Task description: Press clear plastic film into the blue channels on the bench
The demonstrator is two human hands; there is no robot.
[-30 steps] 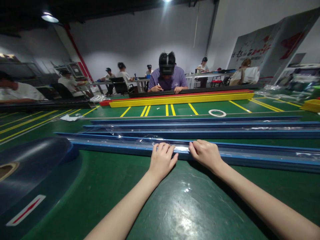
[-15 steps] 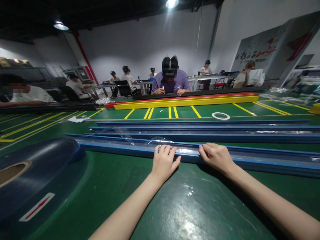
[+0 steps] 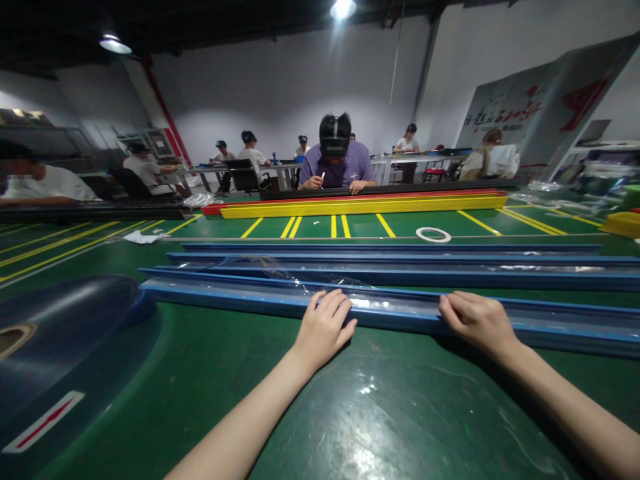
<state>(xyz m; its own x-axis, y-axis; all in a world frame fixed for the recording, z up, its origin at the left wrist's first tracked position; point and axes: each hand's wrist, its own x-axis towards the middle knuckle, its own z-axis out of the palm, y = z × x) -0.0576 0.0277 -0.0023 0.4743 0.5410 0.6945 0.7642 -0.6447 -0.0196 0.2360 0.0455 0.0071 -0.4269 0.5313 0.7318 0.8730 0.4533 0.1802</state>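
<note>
A long blue channel-shaped profile [image 3: 225,297] lies across the green table in front of me, its open side up. Clear plastic film [image 3: 373,303] lines its inside and catches the light. My left hand [image 3: 323,330] rests on the near edge of this profile, fingers spread over the film and thumb apart. Farther right, my right hand [image 3: 477,323] is at the same profile with its fingers curled and pressed together. Whatever lies between those fingertips is hidden. More blue profiles [image 3: 400,277] lie just behind, with loose film [image 3: 270,267] over their left part.
On the left lies a big roll of dark blue film [image 3: 75,320]. A white tape ring [image 3: 433,235] is beyond the profiles. Yellow profiles [image 3: 365,206] lie before a co-worker in purple [image 3: 336,160], who holds a white pen-like object. Other people sit at tables behind.
My right hand has slid right along the blue profile, away from my left hand, its fingers still closed. The left hand stays at about the same place. The view has shifted slightly.
</note>
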